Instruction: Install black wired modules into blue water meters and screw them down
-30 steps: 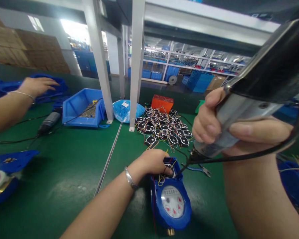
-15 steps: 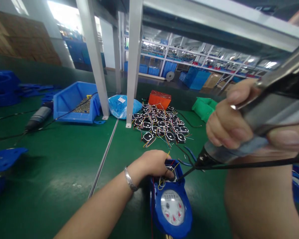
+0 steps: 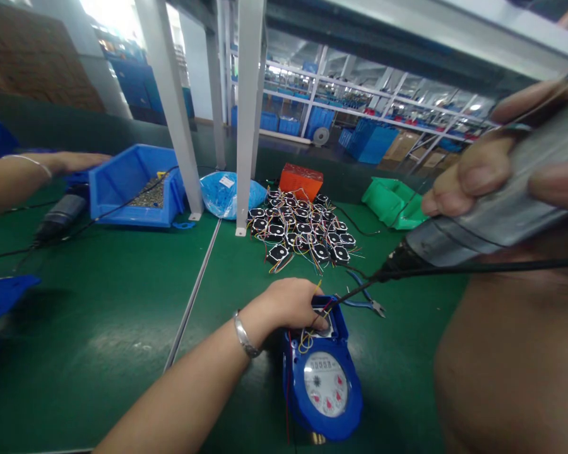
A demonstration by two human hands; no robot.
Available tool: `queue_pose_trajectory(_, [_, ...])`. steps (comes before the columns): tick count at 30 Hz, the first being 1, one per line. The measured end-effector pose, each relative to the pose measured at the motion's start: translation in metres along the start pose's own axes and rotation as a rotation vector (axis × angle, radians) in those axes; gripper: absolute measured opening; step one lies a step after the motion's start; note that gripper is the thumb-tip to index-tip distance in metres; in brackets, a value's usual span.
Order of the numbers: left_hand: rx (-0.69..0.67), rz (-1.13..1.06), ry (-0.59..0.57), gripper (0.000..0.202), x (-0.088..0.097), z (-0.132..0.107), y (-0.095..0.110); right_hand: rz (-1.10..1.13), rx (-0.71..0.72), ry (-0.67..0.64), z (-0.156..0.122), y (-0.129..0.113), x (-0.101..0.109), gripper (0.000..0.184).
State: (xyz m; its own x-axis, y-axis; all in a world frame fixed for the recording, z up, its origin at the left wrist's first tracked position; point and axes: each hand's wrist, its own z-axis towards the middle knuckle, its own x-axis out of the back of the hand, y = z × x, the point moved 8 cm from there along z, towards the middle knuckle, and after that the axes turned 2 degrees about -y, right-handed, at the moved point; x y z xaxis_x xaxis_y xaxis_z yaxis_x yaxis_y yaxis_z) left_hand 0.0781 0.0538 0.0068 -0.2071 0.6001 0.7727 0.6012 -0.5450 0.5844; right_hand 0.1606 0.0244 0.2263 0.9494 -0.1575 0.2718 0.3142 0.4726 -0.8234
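Note:
A blue water meter (image 3: 355,394) with a round white dial lies on the green bench. My left hand (image 3: 291,306) is closed over its upper compartment, fingers pressed on a module inside; thin yellow and red wires stick out beside them. My right hand (image 3: 483,167) grips a grey electric screwdriver (image 3: 483,236), slanted down to the left. Its long bit ends in the compartment near my left fingers; the exact contact point is hidden. Blue-handled pliers (image 3: 377,309) lie just right of the meter, partly behind the bit.
Several black wired modules (image 3: 304,229) lie beyond the meter, before an orange box (image 3: 301,181). A green bin (image 3: 390,202) stands right; a blue bag (image 3: 220,198) and blue screw bin (image 3: 132,217) left. White posts (image 3: 248,120) rise mid-bench. A co-worker's hand (image 3: 78,162) reaches in beside another screwdriver (image 3: 59,217).
The screwdriver's bit has shifted up and left, from the compartment's right edge to its upper part. My left hand stays on the meter. A co-worker's arm has come in at the left.

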Motion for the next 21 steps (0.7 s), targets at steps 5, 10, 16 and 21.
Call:
queue_pose_trajectory(5, [0.003, -0.005, -0.004, 0.037, -0.002, 0.001, -0.002, 0.107, 0.069, 0.011, 0.001, -0.002, -0.015, 0.032])
queue_pose_trajectory(10, [-0.005, -0.014, 0.016, 0.035, -0.003, 0.002, -0.003, 0.197, 0.027, -0.021, 0.004, 0.013, -0.020, 0.019])
queue_pose_trajectory(16, [0.004, -0.018, 0.008, 0.033, -0.002, 0.003, -0.003, 0.265, 0.006, -0.045, 0.007, 0.019, -0.026, 0.020])
queue_pose_trajectory(21, [-0.006, -0.023, 0.002, 0.033, -0.003, 0.003, -0.002, 0.257, 0.033, -0.086, 0.008, 0.017, -0.035, 0.019])
